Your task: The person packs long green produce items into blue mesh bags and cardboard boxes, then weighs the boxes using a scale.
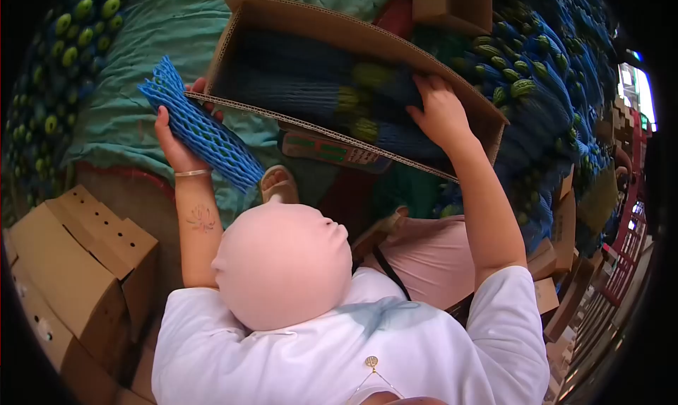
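Note:
My left hand (178, 147) is closed around a long blue foam net sleeve (205, 140) with something green inside. Its fingers reach behind the sleeve at the left corner of a long open cardboard box (339, 25). Inside the box lie several similar blue-netted pieces (289, 69), with yellow-green parts (364, 129) showing toward the middle. My right hand (439, 114) reaches into the right half of the box, thumb and fingers apart, fingertips on the netted pieces near the far wall.
Below the box is a scale with a lit green display (325, 149). Netted green produce is heaped at the right (522, 87) and left (70, 34). Cardboard boxes (78, 264) stand at the lower left, another box (452, 6) behind. Green cloth (155, 31) covers the surface.

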A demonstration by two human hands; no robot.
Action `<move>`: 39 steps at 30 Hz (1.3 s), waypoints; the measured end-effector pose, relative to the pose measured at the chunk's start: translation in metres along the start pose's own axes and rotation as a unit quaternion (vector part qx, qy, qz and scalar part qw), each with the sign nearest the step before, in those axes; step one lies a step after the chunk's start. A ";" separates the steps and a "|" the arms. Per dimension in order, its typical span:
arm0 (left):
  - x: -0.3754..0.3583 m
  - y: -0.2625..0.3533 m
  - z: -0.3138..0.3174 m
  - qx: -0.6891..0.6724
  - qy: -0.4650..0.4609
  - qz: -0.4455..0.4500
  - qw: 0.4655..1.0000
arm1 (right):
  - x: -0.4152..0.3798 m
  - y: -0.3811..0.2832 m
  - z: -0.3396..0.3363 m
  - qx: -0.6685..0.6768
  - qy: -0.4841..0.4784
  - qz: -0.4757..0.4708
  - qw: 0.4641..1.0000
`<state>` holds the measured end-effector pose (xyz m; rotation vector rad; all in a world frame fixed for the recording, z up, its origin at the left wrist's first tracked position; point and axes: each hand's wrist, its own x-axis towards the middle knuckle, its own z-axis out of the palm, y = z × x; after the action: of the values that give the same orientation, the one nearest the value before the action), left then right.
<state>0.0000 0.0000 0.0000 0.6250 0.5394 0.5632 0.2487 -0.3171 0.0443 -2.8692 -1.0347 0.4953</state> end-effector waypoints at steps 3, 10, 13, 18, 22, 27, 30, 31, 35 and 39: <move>-0.001 0.000 0.002 -0.008 0.013 0.011 1.000 | -0.012 -0.002 -0.001 -0.057 -0.049 -0.046 0.996; -0.003 -0.001 -0.003 0.010 0.026 0.010 1.000 | -0.019 0.025 0.025 0.061 -0.037 -0.077 0.994; -0.002 -0.002 0.000 0.004 0.022 0.005 1.000 | -0.020 0.026 0.036 0.046 -0.058 -0.062 0.995; -0.004 0.004 0.006 0.048 0.054 0.010 0.997 | -0.033 0.015 -0.013 0.092 0.038 -0.091 0.991; -0.008 0.038 0.032 0.176 0.015 0.055 0.983 | -0.086 0.045 -0.079 0.176 0.103 0.098 0.974; 0.000 0.092 0.065 0.371 0.017 0.063 0.926 | -0.140 0.090 -0.082 0.070 -0.012 0.233 0.970; -0.016 0.106 0.086 0.464 -0.099 0.000 0.880 | -0.155 0.085 -0.060 0.194 -0.023 0.200 0.960; -0.025 0.103 0.089 0.467 -0.115 -0.028 0.876 | -0.155 0.080 -0.055 0.216 -0.022 0.194 0.957; -0.051 0.053 0.028 0.497 -0.107 -0.149 0.848 | -0.157 0.071 -0.043 0.167 0.021 0.185 0.968; -0.083 -0.044 -0.149 0.608 -0.004 -0.132 0.783 | -0.155 0.069 -0.043 0.166 0.032 0.200 0.965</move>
<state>-0.1376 -0.0238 -0.1076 1.7462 0.9553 -0.1488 0.1922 -0.4658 0.1177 -2.7559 -0.3132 0.5301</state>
